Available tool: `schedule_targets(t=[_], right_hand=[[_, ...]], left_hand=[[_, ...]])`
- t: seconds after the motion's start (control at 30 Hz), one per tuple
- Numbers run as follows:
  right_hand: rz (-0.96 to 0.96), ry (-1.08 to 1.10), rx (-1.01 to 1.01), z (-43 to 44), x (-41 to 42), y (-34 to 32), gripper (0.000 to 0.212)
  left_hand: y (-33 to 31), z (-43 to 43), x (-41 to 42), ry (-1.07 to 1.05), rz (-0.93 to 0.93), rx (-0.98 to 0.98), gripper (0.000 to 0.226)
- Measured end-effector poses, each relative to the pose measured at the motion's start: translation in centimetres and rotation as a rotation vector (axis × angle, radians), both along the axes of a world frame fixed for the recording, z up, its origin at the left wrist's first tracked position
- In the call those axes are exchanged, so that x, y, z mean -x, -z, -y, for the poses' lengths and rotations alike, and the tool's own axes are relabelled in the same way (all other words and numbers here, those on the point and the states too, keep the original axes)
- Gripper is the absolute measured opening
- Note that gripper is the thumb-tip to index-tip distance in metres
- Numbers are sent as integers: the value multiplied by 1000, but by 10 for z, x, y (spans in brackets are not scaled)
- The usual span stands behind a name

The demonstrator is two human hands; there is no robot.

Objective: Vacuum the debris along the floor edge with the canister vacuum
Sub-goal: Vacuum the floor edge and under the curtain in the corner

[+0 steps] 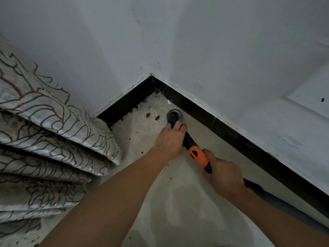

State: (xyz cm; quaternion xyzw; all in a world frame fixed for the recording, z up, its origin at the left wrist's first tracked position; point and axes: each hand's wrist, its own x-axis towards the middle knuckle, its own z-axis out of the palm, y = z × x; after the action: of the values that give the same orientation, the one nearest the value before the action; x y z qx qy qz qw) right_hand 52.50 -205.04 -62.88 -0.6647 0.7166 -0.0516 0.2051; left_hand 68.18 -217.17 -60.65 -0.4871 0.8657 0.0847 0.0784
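Note:
A black vacuum wand with an orange collar points into the room corner. Its round nozzle mouth hovers just above the pale floor, close to the black skirting. My left hand grips the wand just behind the nozzle. My right hand holds the wand below the orange collar, where the grey ribbed hose begins. Brown debris crumbs lie left of the nozzle, and more sits in the corner itself. The canister is out of view.
White walls meet at the corner, with black skirting along both floor edges. A patterned grey curtain hangs in folds at the left, reaching the floor. Small specks dot the floor near the curtain's foot.

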Motion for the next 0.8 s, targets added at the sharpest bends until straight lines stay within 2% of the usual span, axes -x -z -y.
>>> schedule_targets(t=[0.13,0.43,0.6,0.8], right_hand=[[-24,-4,-5,31,12,0,59],[18,-110,6,101,-18,5,60],[47,-132,9,121,-25,2,59],[85,-117,14,116,-30,-1,59]], left_hand=[[6,27,14,-34,-5,-1,71],[17,85,-22,-140,-9,15,74],[16,104,-28,-152,59,24,75],[12,99,-28,-177,17,7,72]])
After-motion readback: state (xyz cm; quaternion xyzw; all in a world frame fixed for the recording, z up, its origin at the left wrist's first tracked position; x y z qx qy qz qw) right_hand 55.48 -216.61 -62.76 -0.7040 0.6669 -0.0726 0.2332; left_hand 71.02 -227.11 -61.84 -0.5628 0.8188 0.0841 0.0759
